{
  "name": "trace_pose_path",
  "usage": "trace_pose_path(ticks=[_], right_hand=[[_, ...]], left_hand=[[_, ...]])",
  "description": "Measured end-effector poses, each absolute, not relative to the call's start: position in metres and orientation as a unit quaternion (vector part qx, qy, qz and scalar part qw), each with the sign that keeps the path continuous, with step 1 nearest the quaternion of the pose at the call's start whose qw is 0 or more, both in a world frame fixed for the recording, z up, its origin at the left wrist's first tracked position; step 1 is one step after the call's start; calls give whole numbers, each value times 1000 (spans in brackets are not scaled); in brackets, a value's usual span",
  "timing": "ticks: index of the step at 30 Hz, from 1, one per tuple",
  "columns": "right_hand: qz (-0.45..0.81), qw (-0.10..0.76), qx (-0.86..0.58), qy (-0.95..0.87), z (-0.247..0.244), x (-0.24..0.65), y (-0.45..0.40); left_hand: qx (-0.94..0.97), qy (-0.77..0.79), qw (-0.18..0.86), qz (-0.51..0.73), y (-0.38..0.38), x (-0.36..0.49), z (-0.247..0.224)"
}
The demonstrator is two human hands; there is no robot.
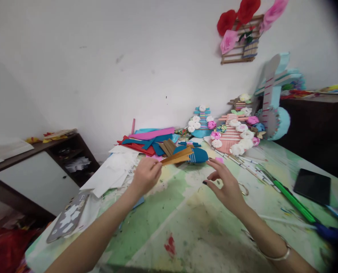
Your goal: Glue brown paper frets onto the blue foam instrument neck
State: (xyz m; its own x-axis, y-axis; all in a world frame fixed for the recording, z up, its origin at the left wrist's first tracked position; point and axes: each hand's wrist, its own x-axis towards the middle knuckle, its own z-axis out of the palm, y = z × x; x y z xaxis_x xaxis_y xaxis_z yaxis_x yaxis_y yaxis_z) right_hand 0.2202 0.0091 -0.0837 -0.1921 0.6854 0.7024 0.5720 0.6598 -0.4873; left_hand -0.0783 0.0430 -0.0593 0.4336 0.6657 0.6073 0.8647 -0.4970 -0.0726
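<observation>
My left hand (pixel 148 175) is closed on one end of a folded orange-brown paper strip (pixel 177 156), which points right over the table. My right hand (pixel 224 182) hovers to the right of the strip, thumb and fingers apart, with nothing between them. Its index fingertip is close to the right edge of a dark blue rounded piece (pixel 201 155) with white strings; whether they touch I cannot tell. The strip hides part of that blue piece. Brown corrugated strips (pixel 168 147) lie behind the orange-brown one.
Coloured sheets (pixel 152 133) and white paper (pixel 108 175) lie at the back left. Flower-trimmed paper instruments (pixel 231 132) stand against the wall. Rolled paper sticks (pixel 250 170), a green tool (pixel 294 201) and a black tablet (pixel 312 185) are on the right; a phone case (pixel 68 218) is front left.
</observation>
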Motion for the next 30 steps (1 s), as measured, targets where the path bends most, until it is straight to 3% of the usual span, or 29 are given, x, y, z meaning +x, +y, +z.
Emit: trace_pose_path(ticks=[3, 6, 9, 21, 25, 30], right_hand=[[40, 395, -390, -831, -102, 216, 5], [38, 299, -349, -887, -132, 216, 0], [67, 265, -333, -902, -152, 218, -6], [200, 178, -316, -910, -138, 223, 17], [235, 180, -322, -899, -138, 231, 19], [219, 279, -438, -826, -156, 249, 34]], left_hand=[[-878, -391, 148, -233, 15, -42, -94], [-911, -363, 42, -192, -6, -19, -133], [-912, -366, 4, -184, -17, -11, -155], [-888, -345, -272, -140, 15, -34, -141], [-863, -369, -287, -190, 35, -48, -143], [-838, -428, -235, -245, 50, -48, -151]])
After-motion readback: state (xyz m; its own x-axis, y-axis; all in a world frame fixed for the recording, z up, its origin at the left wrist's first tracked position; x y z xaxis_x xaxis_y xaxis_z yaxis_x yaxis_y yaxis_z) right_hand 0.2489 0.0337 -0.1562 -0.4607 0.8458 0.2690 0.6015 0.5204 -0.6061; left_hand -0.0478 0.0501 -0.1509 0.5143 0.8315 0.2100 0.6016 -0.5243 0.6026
